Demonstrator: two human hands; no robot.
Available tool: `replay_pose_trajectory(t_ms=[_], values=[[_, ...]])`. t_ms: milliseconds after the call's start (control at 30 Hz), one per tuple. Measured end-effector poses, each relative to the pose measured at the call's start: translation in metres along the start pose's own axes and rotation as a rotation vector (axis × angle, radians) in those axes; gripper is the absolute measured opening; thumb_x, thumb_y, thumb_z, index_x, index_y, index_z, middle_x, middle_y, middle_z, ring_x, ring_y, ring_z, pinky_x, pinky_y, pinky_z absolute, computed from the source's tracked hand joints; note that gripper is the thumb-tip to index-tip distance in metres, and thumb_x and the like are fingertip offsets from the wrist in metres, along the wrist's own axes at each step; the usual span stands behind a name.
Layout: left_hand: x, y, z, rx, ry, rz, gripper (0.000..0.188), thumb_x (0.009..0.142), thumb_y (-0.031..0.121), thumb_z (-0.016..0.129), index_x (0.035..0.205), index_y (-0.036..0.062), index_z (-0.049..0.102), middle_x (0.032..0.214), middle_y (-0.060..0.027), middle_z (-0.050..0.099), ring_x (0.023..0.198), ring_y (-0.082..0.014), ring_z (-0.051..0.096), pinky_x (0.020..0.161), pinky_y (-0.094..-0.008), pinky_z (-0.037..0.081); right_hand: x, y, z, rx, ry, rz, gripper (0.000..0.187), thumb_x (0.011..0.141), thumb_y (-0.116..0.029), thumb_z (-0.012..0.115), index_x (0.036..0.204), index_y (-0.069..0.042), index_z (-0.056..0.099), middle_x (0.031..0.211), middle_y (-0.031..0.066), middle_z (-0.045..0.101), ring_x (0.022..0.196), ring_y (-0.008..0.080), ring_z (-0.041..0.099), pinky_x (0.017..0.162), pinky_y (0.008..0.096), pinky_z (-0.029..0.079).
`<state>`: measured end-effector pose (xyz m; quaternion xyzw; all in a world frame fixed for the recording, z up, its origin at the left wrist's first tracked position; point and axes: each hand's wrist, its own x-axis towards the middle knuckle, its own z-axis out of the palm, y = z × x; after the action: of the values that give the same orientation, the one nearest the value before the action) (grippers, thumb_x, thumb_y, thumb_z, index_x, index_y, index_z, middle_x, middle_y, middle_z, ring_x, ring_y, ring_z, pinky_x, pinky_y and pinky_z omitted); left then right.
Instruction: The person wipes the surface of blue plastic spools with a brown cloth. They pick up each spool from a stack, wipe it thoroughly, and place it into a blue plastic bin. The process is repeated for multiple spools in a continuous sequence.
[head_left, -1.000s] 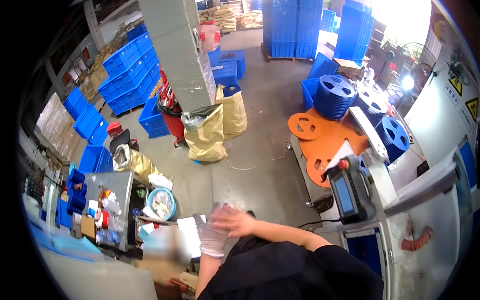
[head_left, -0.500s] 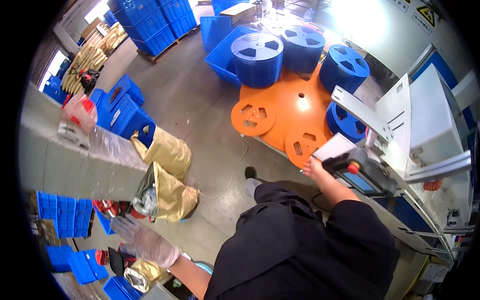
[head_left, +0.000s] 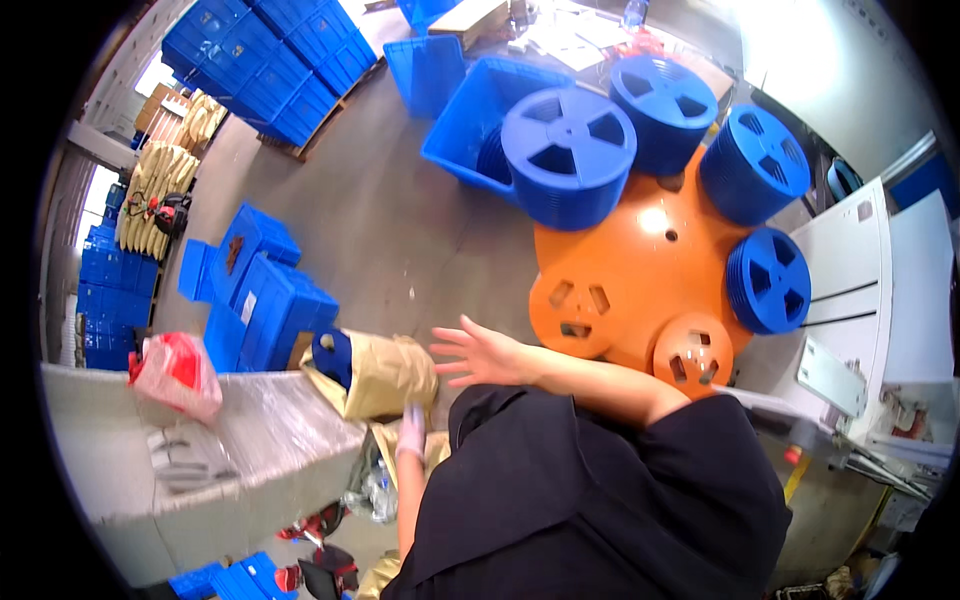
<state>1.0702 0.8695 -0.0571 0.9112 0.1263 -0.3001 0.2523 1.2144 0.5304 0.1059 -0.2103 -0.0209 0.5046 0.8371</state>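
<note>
My right hand (head_left: pixel 485 352), bare, is stretched out to the left in front of my body with its fingers spread and nothing in it. Just left of it stands an open tan sack (head_left: pixel 392 375) with something dark blue in its mouth. My left hand (head_left: pixel 411 435) wears a pale glove and is raised beside my body, over a second tan sack (head_left: pixel 436 447). Motion smears its fingers, and no held thing shows. To the right is an orange turntable (head_left: pixel 640 260) with round lobes, bearing stacks of blue reels (head_left: pixel 568 140), apart from both hands.
A blue bin (head_left: pixel 470 125) stands behind the turntable. Blue crates (head_left: pixel 285 310) sit on the floor at left, near a plastic-wrapped pillar (head_left: pixel 290 425). Stacked blue crates (head_left: pixel 270 70) rest on a pallet at far left. A white machine cabinet (head_left: pixel 840 260) borders the right.
My right hand has left the control panel beside the turntable and swung left across my body. My left hand has come in toward my body. The view has turned.
</note>
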Motion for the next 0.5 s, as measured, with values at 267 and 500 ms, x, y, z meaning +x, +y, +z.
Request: replay_pose_trajectory(t_ms=[267, 500], values=[[0.055, -0.100, -0.078, 0.198, -0.244, -0.432, 0.057, 0.097, 0.042, 0.029, 0.143, 0.0095, 0.036, 0.143, -0.0209, 0.035, 0.129, -0.0361, 0.037, 0.108, -0.0420, 0.030, -0.110, -0.050, -0.296, -0.334, 1.772, 0.074, 0.042, 0.093, -0.035, 0.050, 0.122, -0.004, 0.057, 0.096, 0.0116, 0.065, 0.083, 0.0223, 0.062, 0.073, 0.0374, 0.051], [0.345, 0.010, -0.238, 0.085, 0.085, -0.164, 0.053, 0.098, 0.033, 0.029, 0.144, 0.0073, 0.033, 0.149, -0.0122, 0.032, 0.136, -0.0283, 0.031, 0.112, -0.0399, 0.025, -0.144, 0.092, -0.341, 0.432, 2.076, -0.307, 0.036, 0.093, -0.038, 0.051, 0.121, -0.016, 0.054, 0.098, 0.0022, 0.057, 0.084, 0.0162, 0.050, 0.068, 0.0376, 0.041]])
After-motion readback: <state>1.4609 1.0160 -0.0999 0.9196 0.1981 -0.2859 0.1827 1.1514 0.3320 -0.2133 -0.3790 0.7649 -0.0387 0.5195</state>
